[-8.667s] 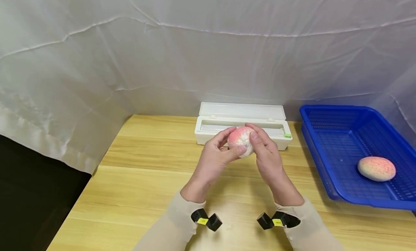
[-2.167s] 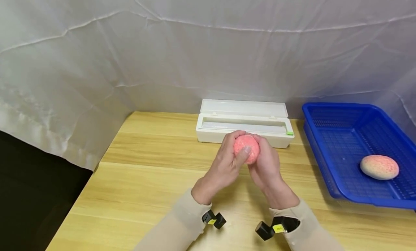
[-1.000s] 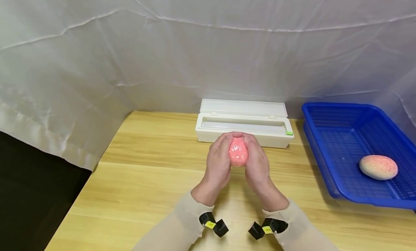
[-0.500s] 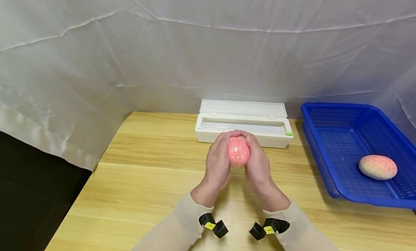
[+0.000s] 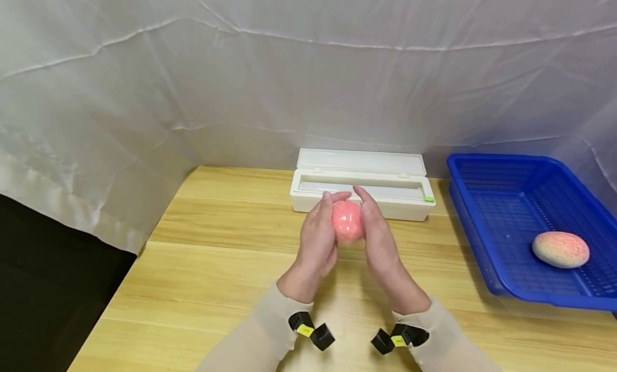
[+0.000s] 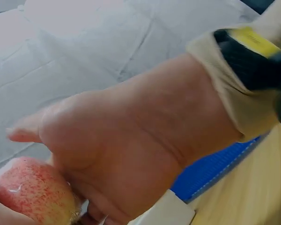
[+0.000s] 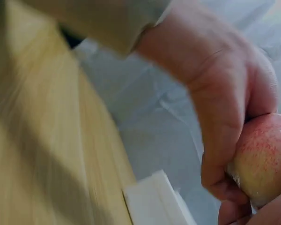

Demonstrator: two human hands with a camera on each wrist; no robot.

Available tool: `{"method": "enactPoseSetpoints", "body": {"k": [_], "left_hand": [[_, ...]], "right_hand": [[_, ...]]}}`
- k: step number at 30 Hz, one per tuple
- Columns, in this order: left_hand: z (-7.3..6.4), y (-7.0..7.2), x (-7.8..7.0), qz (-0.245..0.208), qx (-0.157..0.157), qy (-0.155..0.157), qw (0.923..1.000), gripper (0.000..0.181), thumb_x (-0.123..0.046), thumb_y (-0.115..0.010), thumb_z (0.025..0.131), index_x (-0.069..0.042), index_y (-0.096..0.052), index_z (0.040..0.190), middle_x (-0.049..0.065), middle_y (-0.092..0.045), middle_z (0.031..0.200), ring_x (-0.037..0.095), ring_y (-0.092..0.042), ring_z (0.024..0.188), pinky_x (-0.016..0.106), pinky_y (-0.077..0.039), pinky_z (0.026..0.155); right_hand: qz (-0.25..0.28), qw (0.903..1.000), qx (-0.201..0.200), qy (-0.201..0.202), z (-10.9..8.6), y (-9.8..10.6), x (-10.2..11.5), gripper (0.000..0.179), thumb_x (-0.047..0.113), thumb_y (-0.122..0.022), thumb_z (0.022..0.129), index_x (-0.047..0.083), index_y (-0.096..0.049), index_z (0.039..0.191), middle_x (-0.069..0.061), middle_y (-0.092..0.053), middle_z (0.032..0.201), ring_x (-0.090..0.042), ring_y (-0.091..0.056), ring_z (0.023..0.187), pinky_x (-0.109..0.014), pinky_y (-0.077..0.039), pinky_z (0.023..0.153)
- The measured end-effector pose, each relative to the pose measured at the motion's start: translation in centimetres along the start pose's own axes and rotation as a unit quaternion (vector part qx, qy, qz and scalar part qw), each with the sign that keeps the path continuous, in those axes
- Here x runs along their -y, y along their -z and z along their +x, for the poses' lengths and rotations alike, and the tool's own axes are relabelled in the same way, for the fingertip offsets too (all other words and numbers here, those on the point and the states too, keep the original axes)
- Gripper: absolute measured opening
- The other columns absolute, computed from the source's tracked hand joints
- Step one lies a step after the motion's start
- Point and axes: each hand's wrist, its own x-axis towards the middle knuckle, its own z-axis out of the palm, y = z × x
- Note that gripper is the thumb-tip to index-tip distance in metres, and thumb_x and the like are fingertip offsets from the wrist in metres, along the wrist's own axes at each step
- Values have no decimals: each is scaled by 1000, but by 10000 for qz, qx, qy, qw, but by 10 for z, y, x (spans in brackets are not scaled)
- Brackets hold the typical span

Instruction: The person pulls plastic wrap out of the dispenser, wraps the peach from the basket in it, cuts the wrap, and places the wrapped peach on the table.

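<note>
A pink and cream peach [image 5: 348, 221], with glossy clear film round it, is held up between my two hands over the table. My left hand [image 5: 315, 235] cups its left side, thumb pointing up and fingers curving behind it. Against the right side lies my right hand [image 5: 381, 241], fingers long and bent slightly round the back. In the left wrist view the peach [image 6: 35, 192] shows red speckles fading to yellow below the left thumb. Bent fingers [image 7: 218, 154] of the right hand grip the peach [image 7: 267, 157] in the right wrist view.
Behind the hands sits a white film dispenser box [image 5: 308, 202], lid raised, with a roll inside and a green tab. On the right, a blue plastic basket [image 5: 474, 243] holds a second peach [image 5: 561, 249]. A pale cloth [image 5: 308, 93] hangs behind the wooden table [image 5: 207, 286].
The peach has turned from its whitish, film-gathered side to its smooth pink side. In the last half second the hands have loosened slightly, fingertips parting, and shifted a little left.
</note>
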Motion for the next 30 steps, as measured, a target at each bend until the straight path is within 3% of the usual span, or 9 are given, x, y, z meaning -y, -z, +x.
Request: {"method": "enactPoseSetpoints", "body": {"k": [3, 6, 10, 14, 18, 22, 24, 27, 30], "left_hand": [[0, 5, -9, 89, 242, 419, 9988, 53, -42, -36, 115, -5, -59, 146, 16, -57, 142, 17, -62, 111, 24, -58, 88], [-1, 13, -20, 802, 1114, 838, 9870, 53, -41, -36, 115, -15, -40, 161, 17, -52, 151, 22, -63, 117, 31, -58, 96], [1, 28, -32, 2198, 2398, 895, 9414, 73, -24, -60, 109, -33, -20, 169, 16, -46, 157, 26, -69, 116, 41, -59, 101], [6, 40, -37, 3183, 2862, 341, 9031, 92, -13, -84, 91, -40, -33, 163, 5, -50, 153, 20, -71, 104, 34, -59, 92], [8, 41, -37, 3396, 2635, -130, 9028, 81, -9, -88, 86, -33, -50, 153, 1, -60, 141, 20, -71, 98, 33, -61, 86], [7, 34, -32, 3461, 2471, -235, 9048, 79, -9, -89, 85, -23, -52, 153, 4, -62, 140, 16, -69, 104, 30, -62, 87], [6, 30, -30, 3370, 2456, -185, 9087, 83, -9, -90, 85, -21, -49, 156, 6, -61, 142, 15, -69, 106, 29, -62, 88], [5, 29, -31, 3130, 2501, -22, 9162, 97, -4, -89, 83, -28, -39, 162, 3, -54, 150, 18, -73, 102, 31, -62, 88], [5, 31, -31, 3257, 2672, -122, 9069, 106, -1, -88, 83, -34, -30, 165, 3, -50, 151, 19, -72, 98, 33, -62, 87]], "right_hand": [[-1075, 9936, -132, 333, 0, 4, -1, 53, 41, -39, 114, 17, -44, 160, -15, -46, 161, -33, -46, 146, -59, -38, 119], [-1089, 9923, -576, -136, 2, 11, 2, 52, 47, -41, 113, 9, -63, 141, -12, -66, 136, -23, -60, 124, -42, -49, 106], [-474, 9912, -586, -1092, 5, 23, 11, 72, 61, -32, 110, 0, -71, 117, -2, -71, 97, -14, -61, 90, -28, -52, 80], [-484, 9920, 185, -1147, 6, 28, 18, 76, 63, -26, 110, 1, -65, 131, -1, -67, 98, -13, -62, 83, -28, -56, 71], [-833, 9956, 259, -352, 4, 25, 14, 63, 53, -31, 113, 5, -62, 139, -13, -64, 101, -19, -61, 78, -30, -56, 66], [-1771, 9822, -556, 296, 0, 20, 5, 53, 47, -36, 113, 8, -67, 130, -18, -69, 102, -24, -60, 84, -34, -51, 71], [-2045, 9737, -915, 412, 0, 19, 4, 53, 47, -36, 113, 8, -69, 125, -16, -70, 100, -25, -60, 86, -35, -50, 72], [-1797, 9771, -1079, 363, 1, 21, 5, 57, 50, -35, 113, 5, -70, 115, -15, -66, 84, -28, -60, 71, -33, -50, 62], [-1463, 9856, -842, 109, 4, 23, 7, 62, 53, -34, 112, 2, -68, 106, -10, -56, 70, -27, -54, 52, -30, -48, 47]]}}
